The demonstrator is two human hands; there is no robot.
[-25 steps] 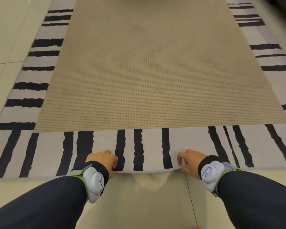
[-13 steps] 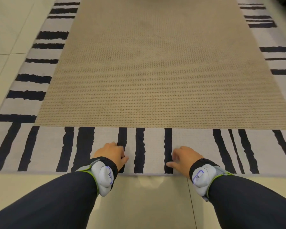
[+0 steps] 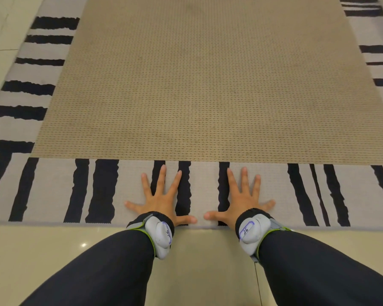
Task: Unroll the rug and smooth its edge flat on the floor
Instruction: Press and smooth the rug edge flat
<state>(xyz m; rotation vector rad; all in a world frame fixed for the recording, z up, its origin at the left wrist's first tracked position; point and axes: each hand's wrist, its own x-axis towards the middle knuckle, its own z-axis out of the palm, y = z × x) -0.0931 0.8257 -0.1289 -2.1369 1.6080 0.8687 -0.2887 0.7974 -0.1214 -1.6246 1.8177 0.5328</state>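
Pressing both palms flat, fingers splayed and gripping nothing, left hand [image 3: 161, 200] and right hand [image 3: 241, 200] pinning the rug [image 3: 208, 96] stretching ahead of the fingertips, and risking its edge [image 3: 53, 222] beside the thumbs springing up or sliding on the glossy floor [image 3: 203, 261].

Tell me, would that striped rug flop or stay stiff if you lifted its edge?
Probably floppy: the rug looks thin and lies flat under the left hand and right hand. It may slide when pushed, since the floor looks glossy.
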